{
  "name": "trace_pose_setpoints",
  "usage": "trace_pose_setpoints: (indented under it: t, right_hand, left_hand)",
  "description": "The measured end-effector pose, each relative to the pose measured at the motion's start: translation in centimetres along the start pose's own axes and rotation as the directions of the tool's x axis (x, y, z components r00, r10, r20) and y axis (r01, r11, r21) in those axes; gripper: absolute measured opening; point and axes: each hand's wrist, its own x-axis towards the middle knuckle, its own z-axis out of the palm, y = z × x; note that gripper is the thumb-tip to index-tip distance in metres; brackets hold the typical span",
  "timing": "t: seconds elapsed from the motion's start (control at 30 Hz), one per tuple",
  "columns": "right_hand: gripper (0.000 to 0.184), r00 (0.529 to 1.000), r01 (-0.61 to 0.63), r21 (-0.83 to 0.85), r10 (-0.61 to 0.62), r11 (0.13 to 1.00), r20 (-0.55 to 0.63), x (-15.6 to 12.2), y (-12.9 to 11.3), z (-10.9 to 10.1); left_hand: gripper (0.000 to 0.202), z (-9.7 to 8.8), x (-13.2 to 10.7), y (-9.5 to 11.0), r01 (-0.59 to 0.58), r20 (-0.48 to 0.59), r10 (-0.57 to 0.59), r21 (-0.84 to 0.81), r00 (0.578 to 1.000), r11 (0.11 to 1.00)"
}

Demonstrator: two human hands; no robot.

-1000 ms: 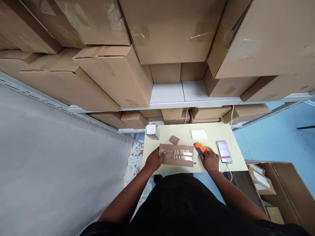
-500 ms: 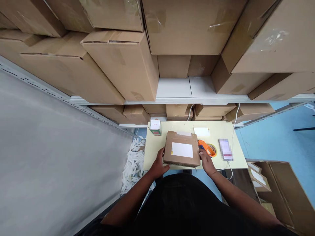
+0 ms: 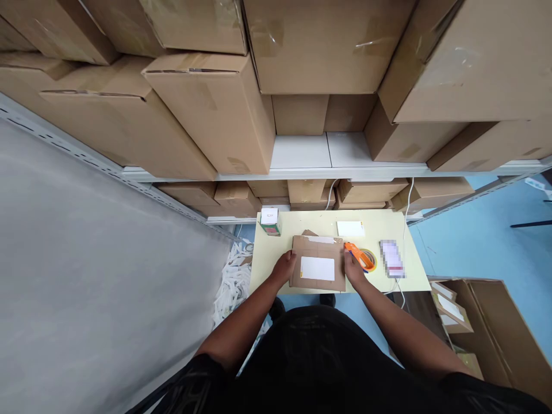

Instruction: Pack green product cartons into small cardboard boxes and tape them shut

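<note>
Head view: the box (image 3: pixel 318 248) lay flat on the table (image 3: pixel 276 253), its white label (image 3: pixel 317 268) already on top; the left hand (image 3: pixel 284 268) and right hand (image 3: pixel 352 270) clasped its side edges, fingers curled against the cardboard; the tape dispenser (image 3: pixel 361 258) lay untouched just beside the right hand.

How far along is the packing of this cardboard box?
Done: the cardboard box is closed, lies flat on the table and carries a white label on top. In hand: the left hand and right hand hold its two ends; the orange tape dispenser lies beside the right hand. Left: a flap at the far edge looks not fully flat; whether every seam is taped cannot be told.
</note>
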Motion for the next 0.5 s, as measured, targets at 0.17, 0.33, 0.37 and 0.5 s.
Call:
trace_pose_setpoints:
  t: [0.17, 0.33, 0.37, 0.5]
  right_hand:
    - [0.083, 0.999, 0.037, 0.133, -0.033, 0.990, -0.032, -2.6, 0.9, -0.7]
    - [0.059, 0.999, 0.034, 0.234, -0.033, 0.972, -0.008, -4.4, 1.7, 0.0]
    - [0.056, 1.000, 0.009, 0.240, -0.007, 0.971, -0.010, -4.4, 1.5, 0.2]
    - [0.045, 0.997, -0.058, 0.283, 0.072, 0.957, -0.040, -3.4, 1.0, 0.7]
  left_hand:
    - [0.060, -0.4, -2.8, 0.1, -0.117, -0.153, 0.095, -0.141, 0.984, 0.983]
    - [0.051, 0.4, -4.0, -1.4, -0.032, -0.136, 0.001, -0.226, 0.991, 0.974]
    - [0.052, 0.6, -3.9, -1.4, -0.017, -0.134, -0.016, -0.239, 0.991, 0.971]
    - [0.048, 0.8, -3.4, -0.9, 0.046, -0.141, -0.086, -0.268, 0.986, 0.962]
